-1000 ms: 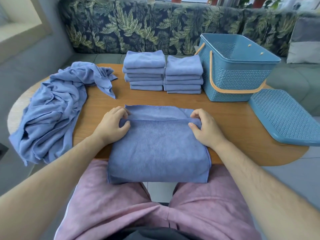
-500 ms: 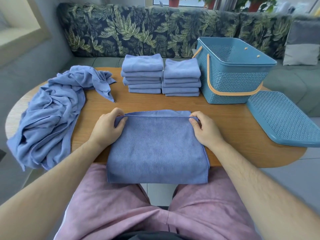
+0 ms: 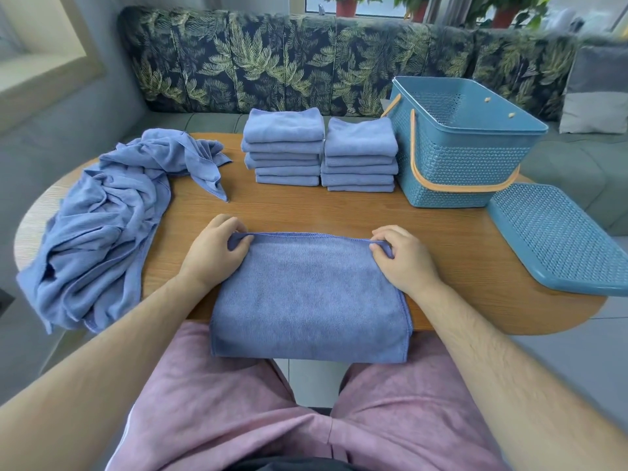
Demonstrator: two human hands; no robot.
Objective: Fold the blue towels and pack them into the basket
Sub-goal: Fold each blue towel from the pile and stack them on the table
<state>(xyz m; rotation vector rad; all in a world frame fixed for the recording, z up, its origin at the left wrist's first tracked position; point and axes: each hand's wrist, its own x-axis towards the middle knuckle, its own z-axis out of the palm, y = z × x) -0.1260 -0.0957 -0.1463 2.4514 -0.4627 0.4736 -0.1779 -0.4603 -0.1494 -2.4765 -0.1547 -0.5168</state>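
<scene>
While left hand (image 3: 212, 256) pinches towel (image 3: 306, 294) corner, right hand (image 3: 404, 261) mirrors.

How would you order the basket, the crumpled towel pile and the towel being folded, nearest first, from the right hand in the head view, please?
1. Towel being folded, its corner pinched by the right hand.
2. Basket, behind and to the right.
3. Crumpled towel pile, far over on the left.

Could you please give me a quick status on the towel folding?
Left hand, right hand: each pinching a far corner of the towel. Towel doubled over, near edge overhanging the table. Basket open, lid beside it; nothing blocking.
</scene>
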